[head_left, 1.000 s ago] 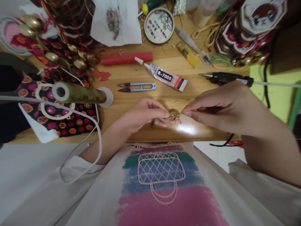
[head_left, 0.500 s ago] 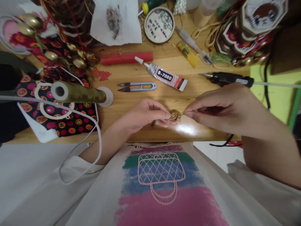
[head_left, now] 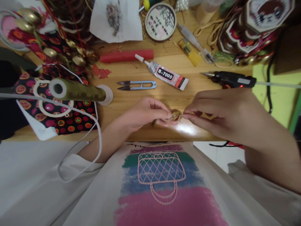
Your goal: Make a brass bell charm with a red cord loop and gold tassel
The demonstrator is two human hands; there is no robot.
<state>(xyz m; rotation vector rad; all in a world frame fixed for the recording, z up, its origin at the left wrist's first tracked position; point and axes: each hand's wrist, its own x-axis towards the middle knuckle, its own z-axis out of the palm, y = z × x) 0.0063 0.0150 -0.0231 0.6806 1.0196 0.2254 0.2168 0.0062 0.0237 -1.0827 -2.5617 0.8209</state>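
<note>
Near the front edge of the wooden table, my left hand [head_left: 150,113] pinches a small round gold bell-like piece [head_left: 176,115] between thumb and fingers. Some red shows on that piece, and a short greenish end sticks out below my left palm. My right hand [head_left: 216,114] is closed in a pinch at the right side of the gold piece. Whatever lies between its fingertips is too small to make out. Just beyond my hands are blue-handled thread snips [head_left: 136,85] and a B-7000 glue tube [head_left: 164,74].
A black glue gun [head_left: 229,79] lies on the right, its small red light showing. On the left stand a cone of olive thread [head_left: 80,91] and a looping white cable [head_left: 100,138]. Farther back are a red roll [head_left: 127,56], a yellow lighter [head_left: 189,52] and a round tin [head_left: 160,22].
My right hand has turned slightly, its back and wrist shifting right and toward me, while its fingertips stay beside the gold piece. My left hand keeps its pinch almost unmoved.
</note>
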